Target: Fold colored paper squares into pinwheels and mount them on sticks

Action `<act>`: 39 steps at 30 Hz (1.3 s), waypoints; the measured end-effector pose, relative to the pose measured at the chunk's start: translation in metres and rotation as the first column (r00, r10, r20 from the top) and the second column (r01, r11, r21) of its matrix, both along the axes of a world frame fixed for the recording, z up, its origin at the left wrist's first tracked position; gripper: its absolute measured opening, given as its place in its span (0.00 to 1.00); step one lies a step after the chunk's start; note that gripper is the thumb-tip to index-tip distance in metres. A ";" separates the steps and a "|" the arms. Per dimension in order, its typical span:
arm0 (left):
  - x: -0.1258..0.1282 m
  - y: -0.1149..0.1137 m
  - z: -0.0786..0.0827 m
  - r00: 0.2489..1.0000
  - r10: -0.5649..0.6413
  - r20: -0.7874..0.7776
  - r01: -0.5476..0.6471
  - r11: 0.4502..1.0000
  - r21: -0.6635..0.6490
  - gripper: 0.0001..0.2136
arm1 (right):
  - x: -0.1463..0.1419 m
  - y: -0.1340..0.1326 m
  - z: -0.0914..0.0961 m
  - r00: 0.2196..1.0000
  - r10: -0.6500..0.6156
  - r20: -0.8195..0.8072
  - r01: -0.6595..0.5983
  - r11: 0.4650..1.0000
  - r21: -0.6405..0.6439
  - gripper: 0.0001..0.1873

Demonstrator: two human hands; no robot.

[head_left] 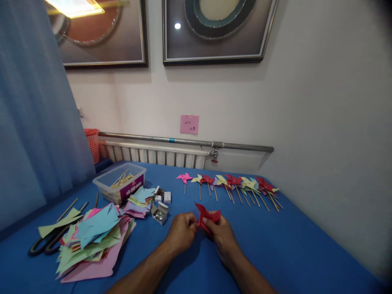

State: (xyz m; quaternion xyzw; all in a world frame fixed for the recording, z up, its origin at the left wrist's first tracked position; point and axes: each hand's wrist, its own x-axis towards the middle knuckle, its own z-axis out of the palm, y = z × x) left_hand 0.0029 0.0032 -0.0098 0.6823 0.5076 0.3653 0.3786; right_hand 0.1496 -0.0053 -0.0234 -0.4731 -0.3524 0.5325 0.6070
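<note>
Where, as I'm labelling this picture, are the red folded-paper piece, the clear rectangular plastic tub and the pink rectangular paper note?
Red folded-paper piece (206, 213), head view: its upper middle.
Clear rectangular plastic tub (107, 193), head view: its near-left wall.
Pink rectangular paper note (189, 124), head view: its middle.

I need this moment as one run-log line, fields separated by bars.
Right hand: holds folded red paper | Left hand: curled at its left edge | Beyond: paper pinwheels | Left: paper pile, stick box
</note>
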 end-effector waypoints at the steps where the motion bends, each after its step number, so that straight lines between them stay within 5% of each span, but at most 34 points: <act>1: 0.000 0.000 0.000 1.000 0.000 -0.003 0.000 1.000 0.000 0.06 | 0.000 0.000 0.000 1.000 -0.002 0.005 0.002 1.000 0.002 0.19; 17: 0.001 -0.001 -0.003 1.000 -0.003 0.013 0.003 1.000 -0.001 0.06 | 0.002 0.002 -0.002 1.000 0.011 -0.002 -0.011 1.000 -0.018 0.19; 23: 0.000 0.005 -0.006 0.985 -0.059 0.164 0.087 0.981 -0.171 0.04 | 0.003 0.009 -0.007 0.999 -0.026 -0.032 0.025 0.999 -0.040 0.23; 39: -0.012 0.003 -0.001 0.978 -0.174 0.116 0.200 0.941 -0.275 0.06 | 0.016 0.000 0.016 0.999 -0.033 -0.041 0.030 0.997 -0.068 0.23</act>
